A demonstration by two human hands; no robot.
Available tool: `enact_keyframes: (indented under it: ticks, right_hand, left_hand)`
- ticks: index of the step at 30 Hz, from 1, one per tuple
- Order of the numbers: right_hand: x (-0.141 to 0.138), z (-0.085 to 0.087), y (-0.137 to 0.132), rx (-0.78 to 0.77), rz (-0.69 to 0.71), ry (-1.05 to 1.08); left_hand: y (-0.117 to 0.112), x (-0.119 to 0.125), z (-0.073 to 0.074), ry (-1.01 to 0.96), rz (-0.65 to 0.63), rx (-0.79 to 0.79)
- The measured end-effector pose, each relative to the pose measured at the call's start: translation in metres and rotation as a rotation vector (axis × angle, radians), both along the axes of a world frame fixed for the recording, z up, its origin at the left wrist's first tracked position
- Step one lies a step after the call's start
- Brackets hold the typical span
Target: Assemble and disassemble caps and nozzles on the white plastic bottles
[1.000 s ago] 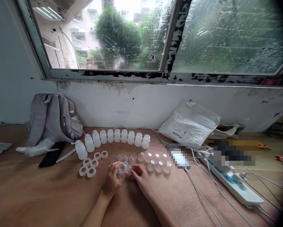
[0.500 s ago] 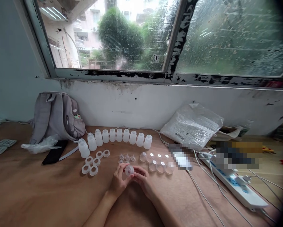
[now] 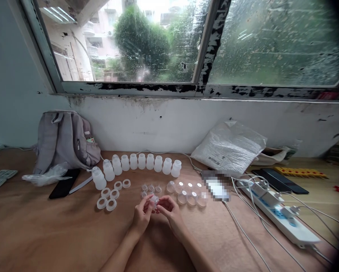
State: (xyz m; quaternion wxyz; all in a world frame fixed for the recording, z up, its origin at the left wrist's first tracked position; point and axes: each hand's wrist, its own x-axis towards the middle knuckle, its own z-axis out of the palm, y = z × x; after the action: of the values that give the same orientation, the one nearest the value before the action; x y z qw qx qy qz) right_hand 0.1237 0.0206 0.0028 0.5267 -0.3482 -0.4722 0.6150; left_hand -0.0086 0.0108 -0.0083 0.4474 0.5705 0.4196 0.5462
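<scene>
Left: our white rings (image 3: pixel 111 209) lay on the desk (image 3: pixel 70 230); | centre: our left hand (image 3: pixel 141 214) was clamped on a small clear piece (image 3: pixel 155 200) between both hands, its long axis unreadable; | right: our right hand (image 3: pixel 171 211) met the piece's right side; we could not tell whether those fingers gripped

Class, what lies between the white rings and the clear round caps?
The head view shows small clear pieces with pointed tops between the white rings and clear round caps; the left hand and right hand hold a clear part just in front.
</scene>
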Motion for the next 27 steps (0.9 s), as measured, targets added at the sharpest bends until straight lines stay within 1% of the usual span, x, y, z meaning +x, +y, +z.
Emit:
enact_keyframes:
  ticks: [3, 5, 7, 9, 11, 12, 13, 15, 17, 19, 23, 25, 27]
  right_hand:
    - [-0.002, 0.001, -0.002, 0.035, 0.009, -0.005]
    - [-0.002, 0.002, -0.002, 0.051, 0.017, -0.015]
    - [-0.001, 0.003, -0.003, 0.075, -0.005, -0.054]
    - [0.002, 0.004, -0.003, 0.122, -0.096, -0.16]
    - [0.005, 0.003, -0.002, 0.198, -0.202, -0.311]
    - [0.006, 0.002, -0.002, 0.235, -0.23, -0.384]
    - [0.006, 0.001, -0.001, 0.264, -0.233, -0.445]
    - [0.006, -0.001, 0.0, 0.293, -0.183, -0.523]
    - [0.004, -0.003, 0.0, 0.294, -0.13, -0.549]
    - [0.002, -0.005, 0.0, 0.293, -0.107, -0.55]
    - [0.001, -0.005, 0.0, 0.271, -0.144, -0.532]
    - [0.001, -0.005, 0.0, 0.258, -0.158, -0.531]
    - [0.001, -0.005, 0.0, 0.245, -0.159, -0.535]
  left_hand:
    - [0.001, 0.0, -0.001, -0.002, -0.046, -0.017]
    - [0.001, 0.0, -0.003, 0.059, -0.028, -0.017]
    - [0.002, 0.0, -0.005, 0.118, -0.002, -0.03]
    - [0.003, 0.001, -0.008, 0.13, 0.006, -0.064]
    - [0.003, 0.001, -0.009, 0.123, 0.018, -0.098]
    - [0.003, 0.002, -0.009, 0.127, 0.027, -0.108]
    - [0.003, 0.002, -0.01, 0.143, 0.034, -0.107]
    - [0.003, 0.002, -0.009, 0.208, 0.042, -0.073]
    - [0.002, 0.001, -0.006, 0.279, 0.043, -0.021]
    - [0.0, 0.002, -0.003, 0.315, 0.041, 0.011]
    - [-0.002, 0.002, 0.003, 0.317, -0.029, 0.016]
    - [-0.002, 0.002, 0.003, 0.323, -0.061, 0.017]
    - [-0.001, 0.002, 0.002, 0.332, -0.063, 0.023]
